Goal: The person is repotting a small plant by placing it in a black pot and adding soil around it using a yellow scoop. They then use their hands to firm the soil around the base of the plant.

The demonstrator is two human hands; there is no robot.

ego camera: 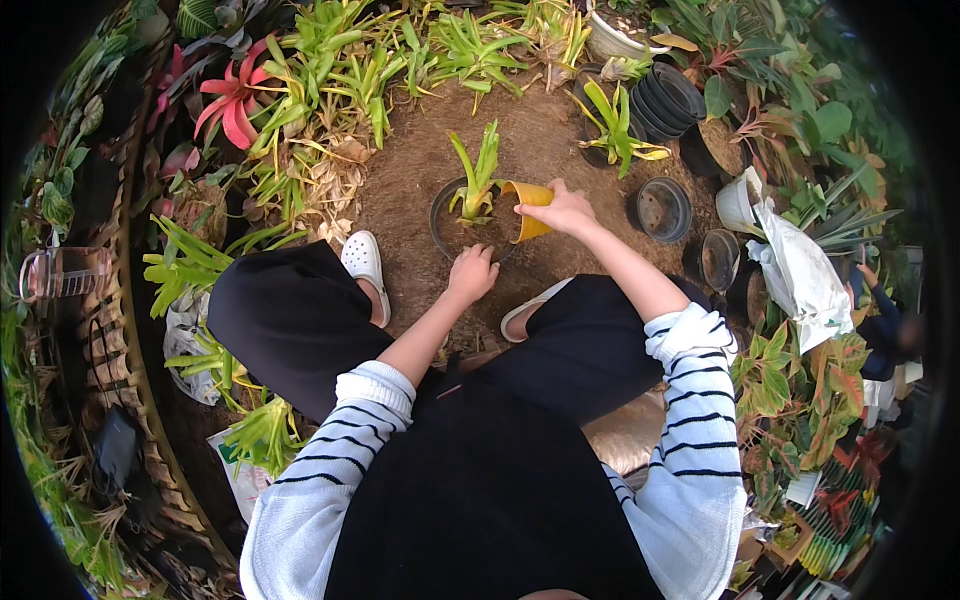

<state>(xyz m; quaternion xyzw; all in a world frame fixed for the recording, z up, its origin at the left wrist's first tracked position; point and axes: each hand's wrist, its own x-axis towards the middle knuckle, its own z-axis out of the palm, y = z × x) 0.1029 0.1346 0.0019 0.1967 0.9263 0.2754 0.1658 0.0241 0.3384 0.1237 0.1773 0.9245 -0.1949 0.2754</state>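
A round black plastic pot (435,217) stands on the ground between my feet. It holds dark soil (454,232) and a small green strap-leaved plant (475,184), roughly upright. My right hand (561,208) grips a yellow plastic container (531,216), tipped with its mouth towards the plant over the pot's right side. Whatever is inside the container is mostly hidden. My left hand (474,273) lies at the pot's near rim with its fingers reaching in over the soil; whether they pinch anything does not show.
To the right are a black pot with soil (660,210), a stack of black pots (666,101), a potted green plant (616,127) and a white sack (802,274). Loose leafy plants (330,90) line the far left. A clear jug (67,272) is at far left; a person (885,330) at far right.
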